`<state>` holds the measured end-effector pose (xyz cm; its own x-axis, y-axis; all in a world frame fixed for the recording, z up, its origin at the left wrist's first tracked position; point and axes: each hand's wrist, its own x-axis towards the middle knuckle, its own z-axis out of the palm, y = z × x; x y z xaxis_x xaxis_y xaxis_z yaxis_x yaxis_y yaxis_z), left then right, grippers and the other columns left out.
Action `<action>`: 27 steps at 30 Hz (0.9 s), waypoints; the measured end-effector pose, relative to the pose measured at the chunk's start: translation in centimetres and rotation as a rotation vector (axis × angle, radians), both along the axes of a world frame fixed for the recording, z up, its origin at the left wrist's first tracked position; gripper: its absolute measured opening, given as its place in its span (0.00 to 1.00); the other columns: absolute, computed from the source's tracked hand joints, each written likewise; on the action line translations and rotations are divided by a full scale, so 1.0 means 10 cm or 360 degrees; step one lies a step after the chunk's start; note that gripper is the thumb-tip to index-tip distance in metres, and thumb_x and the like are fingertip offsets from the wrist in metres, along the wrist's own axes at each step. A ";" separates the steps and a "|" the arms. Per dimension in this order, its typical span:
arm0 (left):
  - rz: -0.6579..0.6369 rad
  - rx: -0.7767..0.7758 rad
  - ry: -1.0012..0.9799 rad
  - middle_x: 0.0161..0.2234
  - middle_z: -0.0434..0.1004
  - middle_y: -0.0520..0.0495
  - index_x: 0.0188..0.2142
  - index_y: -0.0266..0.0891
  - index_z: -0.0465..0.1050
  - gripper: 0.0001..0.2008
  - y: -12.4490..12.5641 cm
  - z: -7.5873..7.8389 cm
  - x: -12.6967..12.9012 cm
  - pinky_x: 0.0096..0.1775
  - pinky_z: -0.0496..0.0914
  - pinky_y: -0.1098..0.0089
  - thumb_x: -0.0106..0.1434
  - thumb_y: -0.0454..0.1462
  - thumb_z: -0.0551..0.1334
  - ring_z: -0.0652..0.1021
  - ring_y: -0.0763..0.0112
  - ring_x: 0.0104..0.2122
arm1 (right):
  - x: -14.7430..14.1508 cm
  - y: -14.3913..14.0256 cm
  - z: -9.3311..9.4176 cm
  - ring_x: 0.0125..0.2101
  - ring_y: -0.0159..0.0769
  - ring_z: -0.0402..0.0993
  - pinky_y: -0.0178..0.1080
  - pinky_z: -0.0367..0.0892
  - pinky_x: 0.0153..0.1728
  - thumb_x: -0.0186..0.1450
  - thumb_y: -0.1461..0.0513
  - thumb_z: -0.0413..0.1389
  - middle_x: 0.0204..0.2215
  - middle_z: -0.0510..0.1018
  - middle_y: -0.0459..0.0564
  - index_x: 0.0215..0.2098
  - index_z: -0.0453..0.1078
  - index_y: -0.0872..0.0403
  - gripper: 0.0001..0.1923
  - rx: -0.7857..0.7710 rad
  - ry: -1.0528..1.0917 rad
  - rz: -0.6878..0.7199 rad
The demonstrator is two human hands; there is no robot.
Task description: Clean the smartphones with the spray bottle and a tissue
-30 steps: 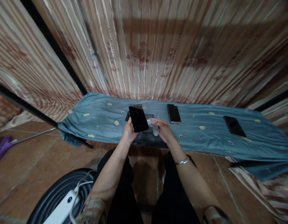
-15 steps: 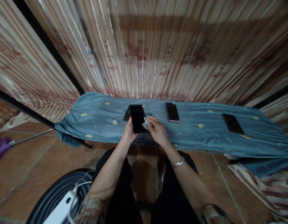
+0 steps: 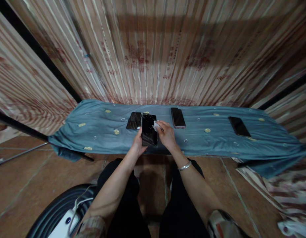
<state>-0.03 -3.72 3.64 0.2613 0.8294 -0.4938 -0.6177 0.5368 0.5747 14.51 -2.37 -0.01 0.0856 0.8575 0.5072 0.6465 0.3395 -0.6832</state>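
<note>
Think of a clock with the black phone [image 3: 149,137] the person holds in its middle, and 12 far away. Nearest, around 6, are two legs in dark pants [image 3: 184,208]. Between 7 and 8, down low, a white box [image 3: 61,227] with a cord lies over a round black thing [image 3: 45,208] with rings.

The left hand [image 3: 138,142] is at about 8, closed around the side of the black phone, screen up, above the near part of the blue cloth [image 3: 222,142]. Some fingers are hidden. The right hand [image 3: 166,135] is between 3 and 4, pinching a crumpled white wipe [image 3: 155,125] at the right edge of the screen. The hands do not touch each other. A silver bracelet [image 3: 185,165] is on the right wrist.

Farther off, flat on the cloth, lie three more dark phones: one at 10 [image 3: 133,120], just beside the held one, one at 2 [image 3: 178,117] and one well away at 3 [image 3: 239,126]. Behind it all, at 12, hangs a striped curtain [image 3: 153,66].
</note>
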 end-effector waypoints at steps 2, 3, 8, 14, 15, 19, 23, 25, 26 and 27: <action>-0.0014 -0.0035 0.0007 0.37 0.84 0.39 0.51 0.31 0.74 0.23 -0.02 0.01 0.03 0.47 0.76 0.58 0.71 0.45 0.49 0.83 0.58 0.39 | 0.03 0.04 -0.01 0.51 0.45 0.73 0.50 0.64 0.59 0.69 0.60 0.50 0.51 0.79 0.56 0.49 0.77 0.53 0.17 0.0026 -0.0036 -0.0058; -0.0017 -0.0040 0.0006 0.37 0.84 0.39 0.52 0.31 0.73 0.23 -0.03 0.02 0.04 0.46 0.76 0.58 0.71 0.45 0.50 0.83 0.58 0.39 | 0.05 0.06 -0.02 0.51 0.45 0.73 0.50 0.64 0.59 0.68 0.61 0.50 0.51 0.79 0.56 0.49 0.76 0.54 0.17 0.0033 -0.0054 -0.0087; -0.0072 -0.0014 -0.0035 0.39 0.84 0.39 0.54 0.32 0.73 0.22 -0.08 -0.02 0.08 0.44 0.77 0.58 0.72 0.44 0.50 0.83 0.59 0.37 | 0.13 0.14 -0.02 0.51 0.45 0.73 0.50 0.64 0.59 0.68 0.62 0.50 0.50 0.79 0.58 0.49 0.76 0.55 0.17 0.0057 -0.0079 -0.0190; -0.0168 0.0059 -0.0048 0.39 0.84 0.38 0.53 0.32 0.73 0.22 -0.11 -0.10 0.13 0.44 0.77 0.57 0.72 0.43 0.48 0.84 0.59 0.37 | 0.16 0.18 0.00 0.51 0.43 0.73 0.50 0.64 0.59 0.68 0.62 0.49 0.49 0.80 0.56 0.48 0.76 0.55 0.16 0.0100 -0.0084 -0.0171; -0.0164 0.0074 -0.0037 0.39 0.84 0.38 0.53 0.32 0.73 0.22 -0.12 -0.11 0.14 0.44 0.77 0.57 0.72 0.42 0.49 0.84 0.59 0.37 | 0.16 0.18 0.00 0.51 0.43 0.73 0.50 0.64 0.59 0.69 0.63 0.49 0.50 0.79 0.56 0.48 0.76 0.55 0.16 0.0102 -0.0084 -0.0155; -0.0196 0.0099 0.0025 0.37 0.84 0.39 0.50 0.32 0.75 0.21 -0.15 -0.12 0.20 0.43 0.77 0.61 0.72 0.42 0.49 0.83 0.61 0.38 | 0.11 0.15 0.03 0.53 0.42 0.72 0.49 0.63 0.59 0.70 0.62 0.47 0.51 0.79 0.55 0.50 0.75 0.53 0.17 0.0125 -0.0054 -0.0088; -0.0193 0.0095 0.0038 0.36 0.84 0.41 0.52 0.33 0.75 0.23 -0.18 -0.10 0.25 0.44 0.76 0.63 0.73 0.43 0.47 0.83 0.61 0.40 | 0.08 0.10 0.07 0.57 0.41 0.70 0.49 0.63 0.60 0.71 0.64 0.44 0.54 0.77 0.56 0.55 0.71 0.54 0.20 0.0188 -0.0090 0.0014; -0.0204 0.0091 0.0035 0.36 0.84 0.41 0.54 0.33 0.74 0.25 -0.18 -0.09 0.26 0.45 0.76 0.62 0.73 0.45 0.45 0.83 0.60 0.42 | 0.07 0.08 0.10 0.57 0.41 0.69 0.49 0.63 0.60 0.71 0.65 0.43 0.56 0.75 0.57 0.58 0.68 0.55 0.21 0.0215 -0.0128 0.0051; -0.0208 0.0099 0.0030 0.36 0.84 0.41 0.55 0.34 0.73 0.27 -0.17 -0.08 0.26 0.46 0.75 0.61 0.73 0.46 0.44 0.82 0.60 0.42 | 0.06 0.06 0.11 0.57 0.41 0.69 0.50 0.63 0.60 0.71 0.65 0.42 0.56 0.75 0.57 0.60 0.66 0.55 0.22 0.0225 -0.0149 0.0062; -0.0215 0.0112 0.0018 0.37 0.84 0.41 0.55 0.35 0.73 0.28 -0.17 -0.08 0.26 0.47 0.75 0.60 0.73 0.47 0.42 0.82 0.59 0.43 | 0.06 0.05 0.11 0.57 0.41 0.69 0.50 0.63 0.60 0.71 0.65 0.42 0.57 0.75 0.57 0.61 0.65 0.55 0.23 0.0235 -0.0174 0.0075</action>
